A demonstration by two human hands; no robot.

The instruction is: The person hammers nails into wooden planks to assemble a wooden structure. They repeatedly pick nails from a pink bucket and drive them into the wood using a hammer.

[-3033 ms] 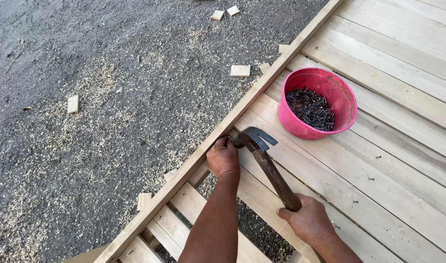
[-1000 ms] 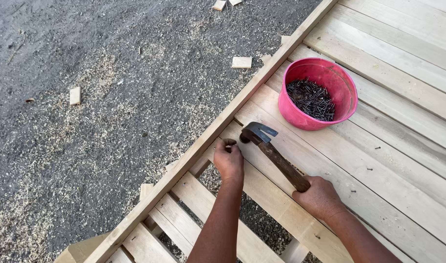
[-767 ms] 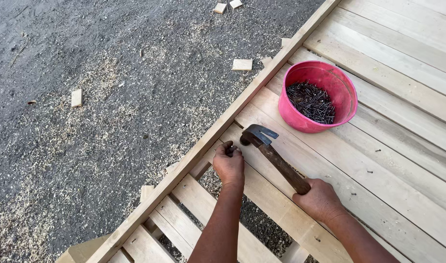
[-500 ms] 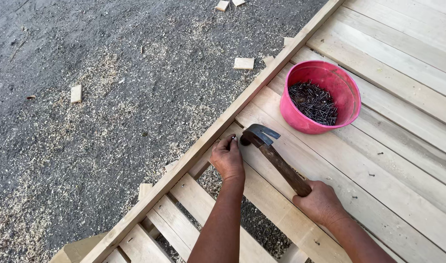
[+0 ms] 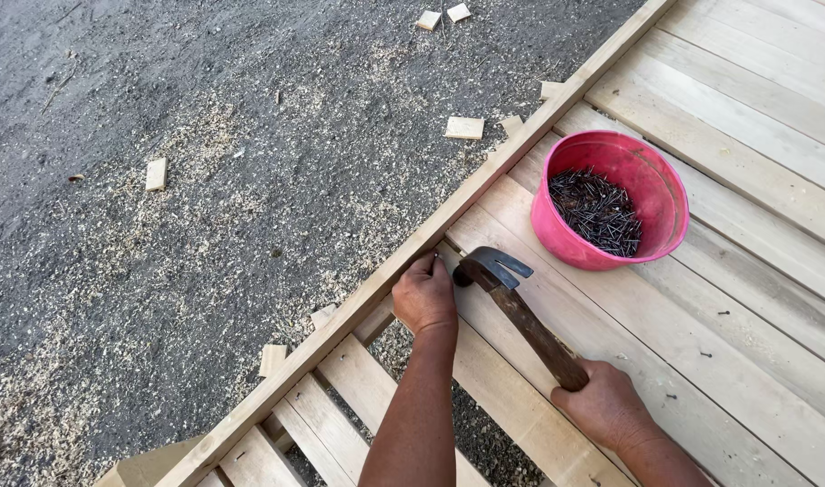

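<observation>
The right hand (image 5: 606, 406) was wrapped tight around the wooden handle of a claw hammer (image 5: 516, 307), whose metal head hung just below and left of the pink bucket (image 5: 651, 194) of dark nails (image 5: 597, 212). The left hand (image 5: 424, 293), left of the hammer head, had its fingers curled and pinched together against a pale plank (image 5: 512, 397); what they pinched could not be told. Small wood offcuts (image 5: 464, 127) lay on the sawdust-strewn ground (image 5: 205, 207) left of the bucket.

Pink bowl (image 5: 662, 185) beside hammer (image 5: 512, 302); open boards (image 5: 755, 379) right
</observation>
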